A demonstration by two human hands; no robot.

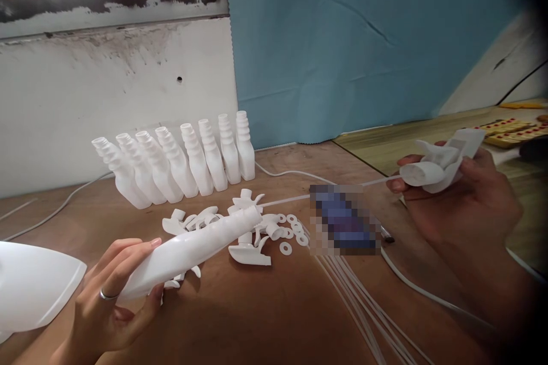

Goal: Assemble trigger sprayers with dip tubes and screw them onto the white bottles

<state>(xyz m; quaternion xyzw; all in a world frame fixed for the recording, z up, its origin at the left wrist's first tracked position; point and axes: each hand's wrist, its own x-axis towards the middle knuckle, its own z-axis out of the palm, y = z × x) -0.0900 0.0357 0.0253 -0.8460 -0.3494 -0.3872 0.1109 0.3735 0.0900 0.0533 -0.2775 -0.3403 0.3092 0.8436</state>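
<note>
My left hand (109,299), with a ring on one finger, is closed around the lower end of a white plastic bottle (192,248). The bottle lies tilted, its open neck pointing up and to the right. At the right, my right hand (466,214) grips a white trigger spray head (449,159). A thin tube (285,201) runs from the spray head to the bottle's mouth; how far it goes in I cannot tell. Loose white spray heads (250,254) lie behind and beside the bottle, with several flat washers (286,248) near its neck.
Several white bottles (197,159) stand in a row along the wall. A pixelated phone-like object (345,219) lies mid-table, with thin white tubes (355,302) in front. A white curved object (38,285) is at far left; a cable (415,285) crosses the right.
</note>
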